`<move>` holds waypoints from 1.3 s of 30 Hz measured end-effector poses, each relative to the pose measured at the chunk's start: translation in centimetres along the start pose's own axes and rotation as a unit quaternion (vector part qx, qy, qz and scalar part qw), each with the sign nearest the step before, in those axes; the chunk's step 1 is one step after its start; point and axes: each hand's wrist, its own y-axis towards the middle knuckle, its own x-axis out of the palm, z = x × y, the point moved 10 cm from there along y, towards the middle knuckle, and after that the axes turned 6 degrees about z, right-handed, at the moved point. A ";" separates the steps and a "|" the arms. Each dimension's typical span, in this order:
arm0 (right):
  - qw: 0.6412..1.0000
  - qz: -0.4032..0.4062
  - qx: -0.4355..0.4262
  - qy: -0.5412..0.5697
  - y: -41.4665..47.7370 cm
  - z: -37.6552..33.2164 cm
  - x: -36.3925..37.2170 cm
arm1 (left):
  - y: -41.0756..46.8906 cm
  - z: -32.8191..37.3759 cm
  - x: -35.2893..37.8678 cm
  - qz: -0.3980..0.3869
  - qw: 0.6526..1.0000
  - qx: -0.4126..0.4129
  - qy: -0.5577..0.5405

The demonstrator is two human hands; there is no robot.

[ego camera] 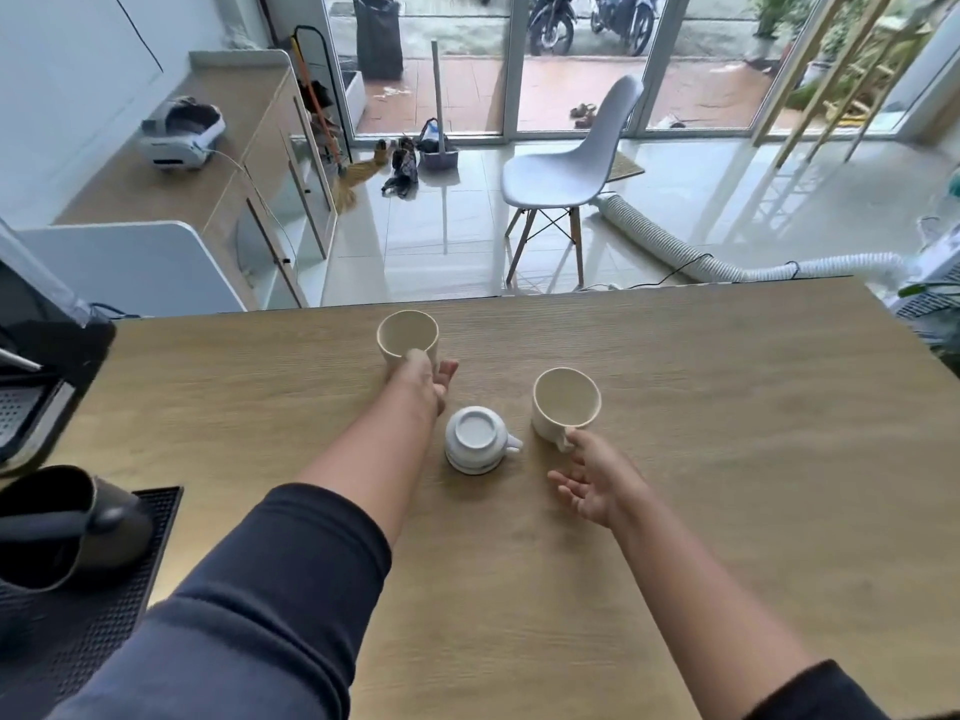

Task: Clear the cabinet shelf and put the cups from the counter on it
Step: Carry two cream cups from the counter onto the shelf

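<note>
Three cups stand on the wooden counter [727, 459]. My left hand [427, 380] reaches to the far cream cup [407, 331], thumb on its near rim and fingers closed against its right side. A white cup [474, 443] sits upside down between my arms, untouched. My right hand [592, 480] lies palm up just behind the near cream cup [565, 402]; one fingertip touches the cup's handle and the other fingers are spread. A low wooden cabinet [275, 200] with glass doors stands at the left beyond the counter; its shelves are hard to make out.
A dark kettle [67, 522] rests on a black rubber mat [104, 605] at the counter's left, beside a dark machine [41, 366]. On the floor beyond the counter's far edge are a white chair [566, 168] and a ribbed hose [675, 246].
</note>
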 end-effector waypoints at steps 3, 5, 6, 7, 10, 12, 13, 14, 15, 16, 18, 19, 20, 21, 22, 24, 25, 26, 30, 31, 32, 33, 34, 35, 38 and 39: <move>1.000 0.014 -0.017 0.014 0.7 -0.5 0.1 | 1.5 -0.2 0.4 0.026 1.000 -0.008 -0.015; 0.999 0.011 -0.025 0.023 1.0 -0.6 0.3 | 1.7 -0.4 0.8 0.023 0.999 -0.012 -0.031; 0.999 0.011 -0.028 0.030 1.2 -0.6 0.3 | 1.6 -0.4 1.0 0.018 0.999 -0.010 -0.036; 0.999 0.012 -0.032 0.037 1.2 -0.8 0.3 | 1.5 -0.4 1.0 0.016 0.999 -0.007 -0.032; 0.998 0.007 -0.037 0.046 1.4 -1.3 0.3 | 2.1 -0.8 1.1 0.008 0.999 -0.032 -0.016; 0.998 -0.004 -0.035 0.043 1.4 -1.7 0.5 | 2.8 -1.0 1.4 0.004 0.999 -0.043 -0.002; 0.999 -0.009 -0.034 0.041 1.4 -1.8 0.6 | 3.2 -0.9 1.5 0.003 0.999 -0.039 0.007; 0.999 -0.012 -0.033 0.040 1.5 -1.9 0.7 | 3.3 -0.8 1.7 -0.001 0.999 -0.029 0.019; 0.999 -0.014 -0.035 0.040 1.6 -2.0 0.7 | 3.4 -0.7 1.8 -0.003 0.999 -0.015 0.037; 0.998 -0.014 -0.039 0.041 1.7 -2.1 0.7 | 3.3 -0.6 1.9 -0.008 0.999 -0.007 0.046; 0.998 -0.015 -0.051 0.043 2.0 -2.2 0.7 | 2.9 -0.3 1.7 -0.020 0.999 0.002 0.041; 0.997 -0.014 -0.058 0.043 2.1 -2.2 0.6 | 2.4 -0.2 1.6 -0.028 0.999 -0.003 0.027; 0.997 -0.014 -0.064 0.042 2.1 -2.2 0.6 | 1.9 -0.2 1.5 -0.041 0.999 -0.008 0.013; 0.997 -0.015 -0.070 0.040 2.2 -2.2 0.5 | 1.3 0.0 1.5 -0.056 0.998 -0.010 0.006; 0.996 -0.016 -0.074 0.038 2.2 -2.2 0.6 | 0.5 0.3 1.3 -0.069 0.998 -0.010 0.006; 0.996 -0.017 -0.079 0.035 2.1 -2.3 0.5 | -0.9 0.9 1.3 -0.089 0.996 -0.001 0.025; 0.996 -0.018 -0.081 0.033 2.0 -2.4 0.5 | -1.6 1.3 1.1 -0.098 0.994 0.007 0.040; 0.996 -0.018 -0.082 0.031 1.8 -2.5 0.5 | -2.4 1.6 0.9 -0.107 0.993 0.015 0.054; 0.995 0.006 -0.095 0.043 1.3 -2.6 0.2 | -4.5 2.9 -1.3 -0.126 0.979 0.067 0.149; 0.993 0.020 -0.105 0.053 1.2 -2.7 -0.1 | -5.1 3.1 -2.1 -0.128 0.975 0.075 0.164; 0.991 0.034 -0.117 0.059 0.9 -2.8 -0.4 | -5.6 3.2 -3.0 -0.128 0.973 0.084 0.175; 0.989 0.046 -0.128 0.063 0.4 -2.7 -0.8 | -6.3 3.3 -4.0 -0.127 0.970 0.095 0.182; 0.987 0.057 -0.138 0.065 -0.1 -2.7 -1.2 | -6.9 3.3 -5.0 -0.125 0.968 0.107 0.190; 0.985 0.066 -0.149 0.065 -0.8 -2.6 -1.6 | -7.6 3.3 -6.1 -0.120 0.966 0.120 0.197; 0.977 0.075 -0.184 0.075 -3.7 -1.8 -2.7 | -9.6 2.6 -9.9 -0.116 0.962 0.149 0.199; 0.974 0.075 -0.197 0.087 -4.9 -1.3 -3.0 | -10.4 2.0 -11.5 -0.115 0.962 0.150 0.197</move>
